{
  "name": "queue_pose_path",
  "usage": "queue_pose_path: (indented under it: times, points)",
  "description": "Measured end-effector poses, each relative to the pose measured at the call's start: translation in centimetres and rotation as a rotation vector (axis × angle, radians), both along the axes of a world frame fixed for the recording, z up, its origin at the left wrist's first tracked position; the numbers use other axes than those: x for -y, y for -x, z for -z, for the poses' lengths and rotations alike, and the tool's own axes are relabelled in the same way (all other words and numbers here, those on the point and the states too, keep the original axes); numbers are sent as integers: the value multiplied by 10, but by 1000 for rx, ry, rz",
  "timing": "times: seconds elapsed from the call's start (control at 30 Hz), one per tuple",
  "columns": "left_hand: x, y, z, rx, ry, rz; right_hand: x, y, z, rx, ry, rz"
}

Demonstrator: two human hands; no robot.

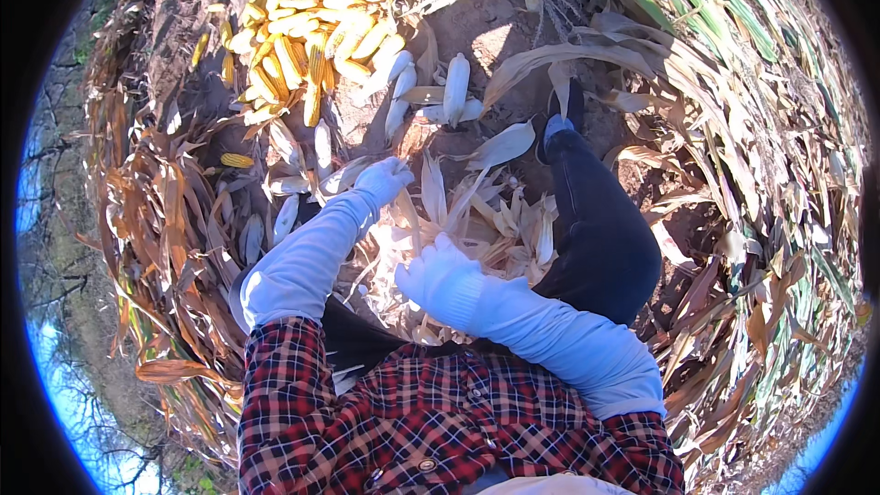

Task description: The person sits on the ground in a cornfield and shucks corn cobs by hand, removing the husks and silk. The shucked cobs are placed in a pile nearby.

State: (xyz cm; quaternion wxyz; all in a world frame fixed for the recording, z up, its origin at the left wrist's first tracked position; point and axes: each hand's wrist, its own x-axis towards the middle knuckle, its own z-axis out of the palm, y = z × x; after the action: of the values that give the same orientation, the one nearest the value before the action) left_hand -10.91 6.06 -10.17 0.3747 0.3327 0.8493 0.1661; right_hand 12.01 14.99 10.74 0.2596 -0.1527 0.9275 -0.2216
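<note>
My left hand (383, 181), in a white glove, is over the husks in front of me, its fingers bent together. A pale strip of dry corn husk (412, 216) runs between it and my right hand (438, 278). The right hand, gloved too, is lower and nearer my body, fingers curled; whether either hand grips the strip is unclear. Loose corn husks (474, 220) lie beneath and beyond the hands. Past them are several ears in pale husks (456, 89) and a large heap of husked yellow corn ears (316, 27) on bare soil.
Dry corn stalks (708, 103) are piled along the right, and brown corn leaves (172, 220) along the left. One yellow ear (236, 160) lies apart near the left leaves. My dark-trousered leg (598, 234) is bent at the right of the husks.
</note>
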Motion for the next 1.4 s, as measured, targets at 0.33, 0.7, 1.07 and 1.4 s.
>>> queue_pose_path:
  times: [0.33, 0.7, 1.07, 1.4]
  points:
    - [-10, -11, 67, -294, 214, -228, -33, -34, -16, -213, 146, 125]
    - [102, -147, 197, 139, 498, -496, -33, -27, -14, -281, 234, 83]
    - [109, -64, 173, 132, 151, -840, -10, 1, -20, -154, 218, 44]
    - [147, 111, 116, 94, -939, -1930, 13, 32, -1, -20, 197, 70]
